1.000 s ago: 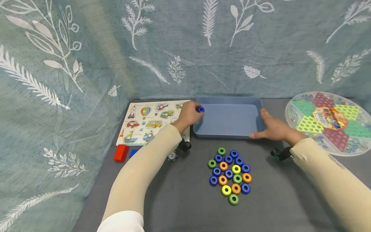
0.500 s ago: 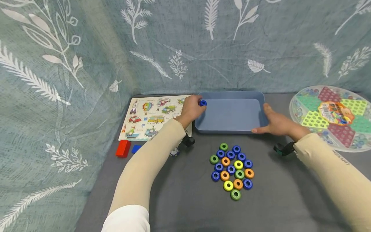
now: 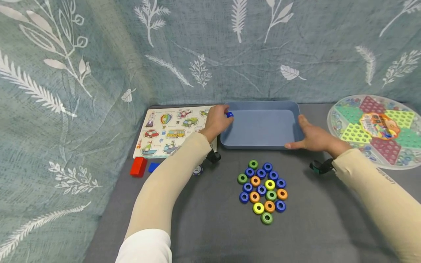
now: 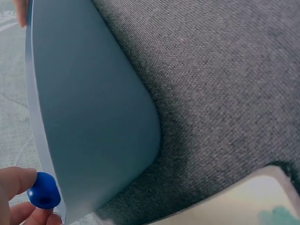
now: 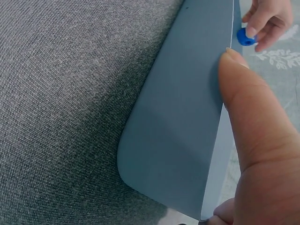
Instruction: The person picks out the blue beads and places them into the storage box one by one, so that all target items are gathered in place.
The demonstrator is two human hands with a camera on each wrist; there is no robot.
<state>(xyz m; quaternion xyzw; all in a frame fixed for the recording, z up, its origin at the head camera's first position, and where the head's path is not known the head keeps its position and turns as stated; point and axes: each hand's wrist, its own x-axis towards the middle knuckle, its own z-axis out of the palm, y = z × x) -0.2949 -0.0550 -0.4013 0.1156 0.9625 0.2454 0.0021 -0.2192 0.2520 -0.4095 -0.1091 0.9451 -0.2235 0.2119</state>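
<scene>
My left hand pinches a blue ring bead between thumb and fingers at the left end of a shallow blue-grey tray. The bead overlaps the tray's rim in the left wrist view. My right hand holds the tray's near right corner. Its thumb lies against the outside of the near wall in the right wrist view, while the other fingers reach along the right end, partly hidden. Several loose ring beads, blue, green, orange and yellow, lie in front of the tray, among them a yellow ring bead.
A vehicle puzzle board lies left of the tray, partly under my left arm. A red block, a blue block and a poker chip are nearer. Right stands a round game board with marbles. Patterned cloth hangs behind.
The blue ring bead has turned in my left fingers, so its hole no longer faces the head camera. The head view has shifted slightly; my right hand stays at the tray's corner.
</scene>
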